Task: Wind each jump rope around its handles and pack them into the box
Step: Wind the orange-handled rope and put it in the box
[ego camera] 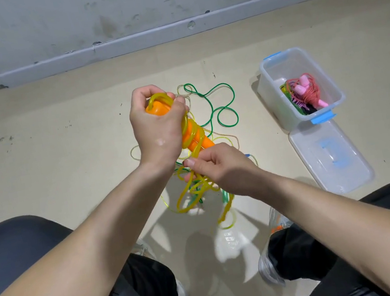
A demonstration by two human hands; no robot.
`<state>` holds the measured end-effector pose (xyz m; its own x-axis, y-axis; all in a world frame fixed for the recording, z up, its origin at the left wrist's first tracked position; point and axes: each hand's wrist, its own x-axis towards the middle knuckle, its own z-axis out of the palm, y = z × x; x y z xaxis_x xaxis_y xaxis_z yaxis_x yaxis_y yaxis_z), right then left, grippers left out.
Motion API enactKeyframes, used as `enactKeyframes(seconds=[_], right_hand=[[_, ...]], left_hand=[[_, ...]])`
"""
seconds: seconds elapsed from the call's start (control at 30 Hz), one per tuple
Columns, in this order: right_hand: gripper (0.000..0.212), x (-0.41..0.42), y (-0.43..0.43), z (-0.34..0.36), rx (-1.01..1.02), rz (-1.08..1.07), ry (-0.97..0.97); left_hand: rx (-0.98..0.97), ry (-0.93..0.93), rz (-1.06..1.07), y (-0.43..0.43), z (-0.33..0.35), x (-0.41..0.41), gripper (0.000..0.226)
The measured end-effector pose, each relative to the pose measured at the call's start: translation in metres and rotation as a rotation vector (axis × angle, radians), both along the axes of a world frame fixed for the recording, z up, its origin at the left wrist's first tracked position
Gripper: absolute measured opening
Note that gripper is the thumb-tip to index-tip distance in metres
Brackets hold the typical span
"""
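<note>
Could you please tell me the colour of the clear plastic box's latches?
Light blue latches on the clear plastic box; the head view shows them.

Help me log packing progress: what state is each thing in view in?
left hand: grips the orange handles.
right hand: pinches the yellow rope.
orange handles: held together, partly wrapped.
yellow rope: partly wound, rest hanging loose.
green rope: unwound on the floor.
box: open, wound pink rope inside.
lid: off, lying beside the box.

Beige floor (59,151): box (266,93), lid (331,157), green rope (212,110)
</note>
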<state>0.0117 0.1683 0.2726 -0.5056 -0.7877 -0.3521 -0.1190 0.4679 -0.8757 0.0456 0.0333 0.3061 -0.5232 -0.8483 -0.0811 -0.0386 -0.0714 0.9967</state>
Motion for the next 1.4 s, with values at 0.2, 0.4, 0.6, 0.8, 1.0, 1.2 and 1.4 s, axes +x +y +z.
enactKeyframes(seconds=[0.2,0.4,0.6,0.8,1.0,1.2,1.4], right_hand=[[0.04,0.018,-0.001,-0.007,0.078,-0.132,0.843],[0.024,0.026,0.0,-0.01,0.086,0.035,1.482],[0.031,0.021,0.0,-0.013,-0.018,-0.114,0.996],[0.028,0.027,-0.003,-0.017,0.205,0.047,1.323],[0.052,0.036,-0.005,-0.018,0.134,-0.001,1.467],[0.036,0.025,-0.002,-0.03,-0.181,-0.05,0.89],[0.036,-0.02,0.007,-0.037,0.099,0.064,0.309]], left_hand=[[0.073,-0.009,0.051,0.0,-0.005,-0.004,0.03],[0.059,-0.031,0.111,-0.006,-0.008,-0.007,0.03],[0.061,-0.039,0.151,-0.017,-0.008,-0.01,0.031],[0.368,0.002,0.218,-0.017,-0.012,-0.01,0.03],[0.675,0.033,0.207,-0.024,-0.004,-0.006,0.018],[0.778,0.072,0.143,-0.029,0.004,-0.006,0.018],[0.895,0.045,-0.098,-0.023,0.007,-0.005,0.004]])
